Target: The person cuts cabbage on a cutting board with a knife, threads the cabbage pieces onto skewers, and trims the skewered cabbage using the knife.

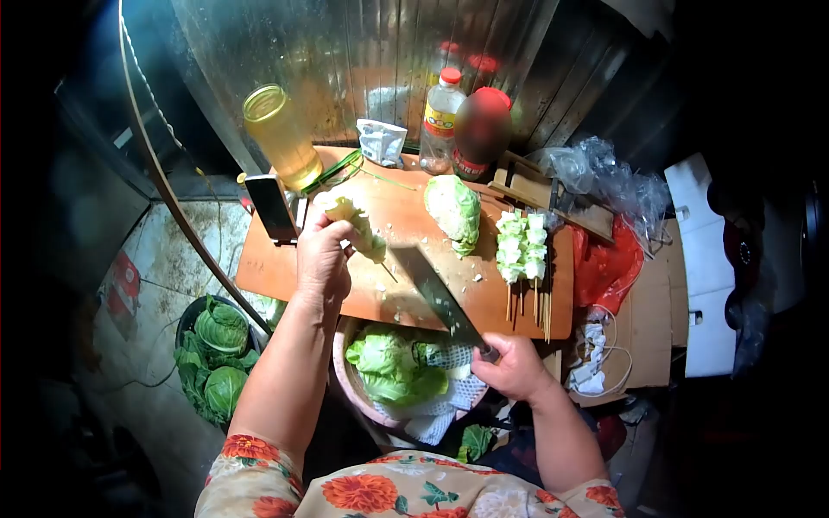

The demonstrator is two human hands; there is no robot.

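Observation:
My left hand [324,255] is closed around a pale cabbage piece [345,211], raised over the wooden board [397,203]. A trimmed cabbage [453,213] lies on the board to its right. In my right hand [515,369] is a kitchen knife [439,293] with a broad dark blade, its handle in my fist. The blade slants up and left over the board's front edge, apart from the cabbage piece. Skewers of cut cabbage [522,246] lie side by side at the board's right end, their bare stick ends toward me.
Below the board stands a round tub [341,367] with cabbage leaves [393,367] and a patterned cloth [432,423]. Whole cabbages [223,328] fill a bucket at left. Behind are a phone [270,207], a jar [283,142], a bottle [442,121] and a red-lidded container [484,129].

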